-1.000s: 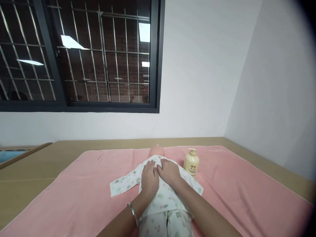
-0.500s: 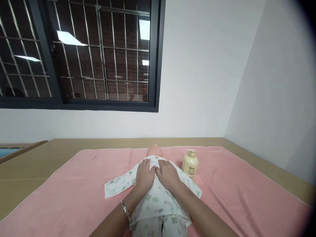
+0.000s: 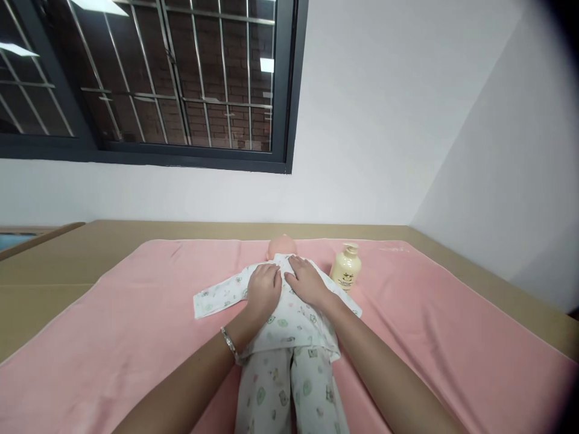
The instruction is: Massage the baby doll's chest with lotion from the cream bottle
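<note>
A baby doll (image 3: 282, 246) in a white long-sleeved top (image 3: 289, 325) and matching trousers (image 3: 312, 386), both with a small print, lies stretched out on a pink mat (image 3: 149, 337). My left hand (image 3: 263, 290) rests on the left side of the top's upper part, fingers close together and extended. Across from it, my right hand (image 3: 309, 282) lies flat on the upper right part, its thumb apart from the fingers. Neither hand grasps anything. Only the rounded top of the doll's head shows beyond the collar. One sleeve (image 3: 221, 297) reaches out to the left.
A pale yellow pump bottle (image 3: 346, 268) stands on the mat, right of the doll's shoulder. The mat covers a wooden surface (image 3: 58, 265) that meets a white wall (image 3: 353, 150). Above is a dark-framed barred window (image 3: 190, 78). A bracelet (image 3: 230, 343) circles my left wrist.
The view has tilted down, showing more of the trousers. My thumbs, which met in the middle, are now apart. Both hands remain on the top.
</note>
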Action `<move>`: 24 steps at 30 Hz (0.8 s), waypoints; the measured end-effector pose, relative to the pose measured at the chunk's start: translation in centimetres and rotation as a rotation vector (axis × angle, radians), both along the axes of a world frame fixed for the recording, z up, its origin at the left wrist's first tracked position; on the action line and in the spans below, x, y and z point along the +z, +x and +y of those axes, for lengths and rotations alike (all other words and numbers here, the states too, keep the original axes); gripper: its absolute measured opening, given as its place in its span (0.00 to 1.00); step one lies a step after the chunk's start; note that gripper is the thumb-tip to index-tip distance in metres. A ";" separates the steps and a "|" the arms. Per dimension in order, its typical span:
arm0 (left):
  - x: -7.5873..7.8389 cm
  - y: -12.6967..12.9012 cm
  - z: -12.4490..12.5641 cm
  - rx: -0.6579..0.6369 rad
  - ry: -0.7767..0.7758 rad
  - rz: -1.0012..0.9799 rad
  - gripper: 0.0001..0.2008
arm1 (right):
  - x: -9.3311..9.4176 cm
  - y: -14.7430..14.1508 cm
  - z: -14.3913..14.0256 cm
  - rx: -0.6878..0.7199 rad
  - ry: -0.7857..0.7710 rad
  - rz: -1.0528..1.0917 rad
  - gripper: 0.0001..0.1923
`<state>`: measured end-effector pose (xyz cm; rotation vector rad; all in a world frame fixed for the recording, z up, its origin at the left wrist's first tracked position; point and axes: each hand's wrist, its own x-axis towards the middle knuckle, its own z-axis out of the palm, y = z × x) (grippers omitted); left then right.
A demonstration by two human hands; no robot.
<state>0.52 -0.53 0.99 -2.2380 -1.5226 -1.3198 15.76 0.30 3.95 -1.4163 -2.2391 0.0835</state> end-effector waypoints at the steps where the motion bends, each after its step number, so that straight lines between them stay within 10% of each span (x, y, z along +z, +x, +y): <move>1: 0.1 0.0 -0.1 0.002 0.001 0.009 0.12 | -0.1 0.1 0.1 0.004 0.001 -0.008 0.23; 13: 0.7 -0.3 0.7 0.075 -0.215 0.013 0.18 | -1.1 -2.9 -3.1 -0.199 0.227 -0.227 0.21; 24: -0.6 -1.3 1.6 -0.005 -0.146 0.068 0.20 | -0.7 -0.6 -0.2 -0.026 -0.032 0.035 0.27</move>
